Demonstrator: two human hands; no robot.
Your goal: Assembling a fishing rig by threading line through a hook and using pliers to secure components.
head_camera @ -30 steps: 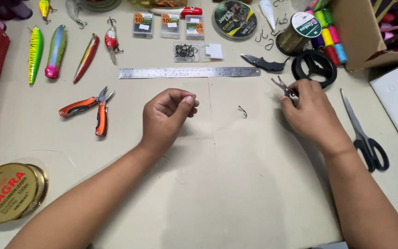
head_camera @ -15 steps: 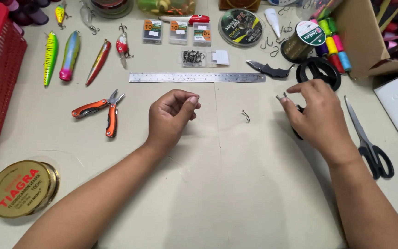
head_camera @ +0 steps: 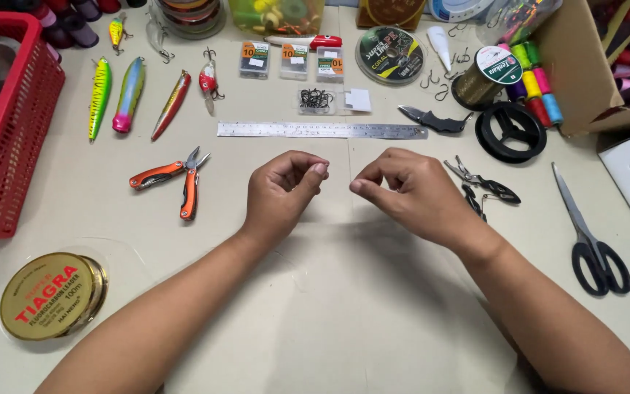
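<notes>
Pinching fingertips, left hand (head_camera: 284,188), right hand (head_camera: 411,191), contents unclear; gold round tin (head_camera: 52,295) lower-left.

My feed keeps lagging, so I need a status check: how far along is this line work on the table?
Early. Set out: gold line spool, ruler, orange pliers, scissors, small black pliers lying beside the right hand. In hand: left hand and right hand each pinch something too fine to see, fingertips close together. Left: no finished knot or rig shows.
</notes>
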